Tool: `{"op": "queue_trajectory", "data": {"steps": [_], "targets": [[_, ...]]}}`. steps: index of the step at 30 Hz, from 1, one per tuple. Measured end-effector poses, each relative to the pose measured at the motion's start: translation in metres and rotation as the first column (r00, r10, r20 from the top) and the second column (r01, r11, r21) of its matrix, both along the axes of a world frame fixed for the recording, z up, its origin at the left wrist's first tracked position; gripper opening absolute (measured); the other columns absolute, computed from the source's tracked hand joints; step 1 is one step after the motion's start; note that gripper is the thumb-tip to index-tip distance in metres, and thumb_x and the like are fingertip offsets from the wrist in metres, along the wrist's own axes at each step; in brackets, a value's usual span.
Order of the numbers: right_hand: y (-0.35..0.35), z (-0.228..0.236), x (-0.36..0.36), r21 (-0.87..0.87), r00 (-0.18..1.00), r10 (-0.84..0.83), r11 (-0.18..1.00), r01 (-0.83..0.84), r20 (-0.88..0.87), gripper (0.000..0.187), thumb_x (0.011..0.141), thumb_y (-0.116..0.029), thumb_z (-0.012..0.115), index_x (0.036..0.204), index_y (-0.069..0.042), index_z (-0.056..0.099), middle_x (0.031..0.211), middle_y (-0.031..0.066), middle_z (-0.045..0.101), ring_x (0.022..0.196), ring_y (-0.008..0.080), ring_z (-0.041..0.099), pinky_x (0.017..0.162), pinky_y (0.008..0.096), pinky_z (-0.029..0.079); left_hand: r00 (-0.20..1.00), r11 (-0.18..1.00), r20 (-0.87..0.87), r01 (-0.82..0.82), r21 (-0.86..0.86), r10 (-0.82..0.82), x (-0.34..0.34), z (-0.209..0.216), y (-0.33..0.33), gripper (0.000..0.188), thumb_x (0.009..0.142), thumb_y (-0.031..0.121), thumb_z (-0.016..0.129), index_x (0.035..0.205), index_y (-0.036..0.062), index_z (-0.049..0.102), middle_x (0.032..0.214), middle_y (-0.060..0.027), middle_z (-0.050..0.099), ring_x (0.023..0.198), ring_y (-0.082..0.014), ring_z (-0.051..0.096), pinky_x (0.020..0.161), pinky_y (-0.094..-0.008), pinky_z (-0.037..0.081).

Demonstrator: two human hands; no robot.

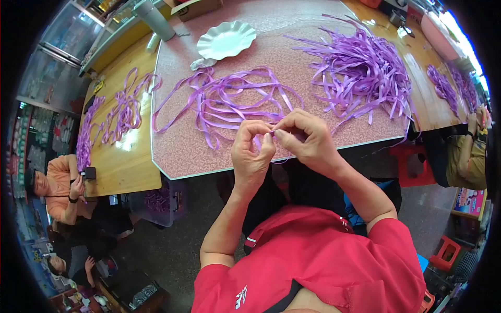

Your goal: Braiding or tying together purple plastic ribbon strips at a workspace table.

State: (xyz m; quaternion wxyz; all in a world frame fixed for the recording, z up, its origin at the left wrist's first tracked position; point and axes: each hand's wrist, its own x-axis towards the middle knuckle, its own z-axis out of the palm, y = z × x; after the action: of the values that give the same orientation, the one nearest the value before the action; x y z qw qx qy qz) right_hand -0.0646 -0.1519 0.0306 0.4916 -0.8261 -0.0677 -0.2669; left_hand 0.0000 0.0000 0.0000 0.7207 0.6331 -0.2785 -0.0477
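My left hand (249, 154) and my right hand (309, 140) meet over the near edge of the table, both closed in a pinch on a thin purple ribbon (257, 142). My fingertips hide most of the pinched part. A short end of ribbon hangs below them. Just beyond my hands lie loose loops of purple ribbon (237, 110), spread across the pink speckled tabletop (188, 154). Farther right, a thick heap of cut purple ribbon strips (365, 75) has ends fanning out toward the back and over the near edge.
A pale scalloped dish (226, 40) and a grey-green cylinder (155, 20) stand at the back. More ribbon (125, 112) lies on the wooden table to the left, where a person in orange (65, 182) sits. A red stool (412, 166) stands at right, near another person (472, 156).
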Motion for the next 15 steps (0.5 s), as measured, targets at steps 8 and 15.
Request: {"op": "queue_trajectory", "data": {"steps": [8,15], "targets": [[-0.001,0.009,-0.006,0.920,0.763,0.547,0.357,0.160,-0.345,0.013,0.095,-0.017,0.066,0.094,-0.004,0.065,0.069,-0.0064,0.051,0.049,-0.0015,0.035,0.042,0.0173,0.027,0.921,0.982,0.351,-0.187,0.008,0.172,-0.008,0.001,-0.001,0.016,0.086,-0.002,0.067,0.099,0.0015,0.059,0.100,-0.0122,0.061,0.093,-0.0251,0.060,0.084,-0.0343,0.048],[-0.006,0.008,-0.008,0.977,0.745,0.635,0.180,0.116,-0.205,0.014,0.097,-0.018,0.064,0.089,-0.006,0.063,0.069,-0.0066,0.050,0.049,-0.0024,0.035,0.041,0.0158,0.025,0.682,0.957,0.710,-0.286,0.038,0.176,0.004,0.012,0.003,0.027,0.083,-0.003,0.070,0.108,0.0045,0.065,0.106,-0.0102,0.062,0.098,-0.0283,0.060,0.084,-0.0384,0.048]]}}
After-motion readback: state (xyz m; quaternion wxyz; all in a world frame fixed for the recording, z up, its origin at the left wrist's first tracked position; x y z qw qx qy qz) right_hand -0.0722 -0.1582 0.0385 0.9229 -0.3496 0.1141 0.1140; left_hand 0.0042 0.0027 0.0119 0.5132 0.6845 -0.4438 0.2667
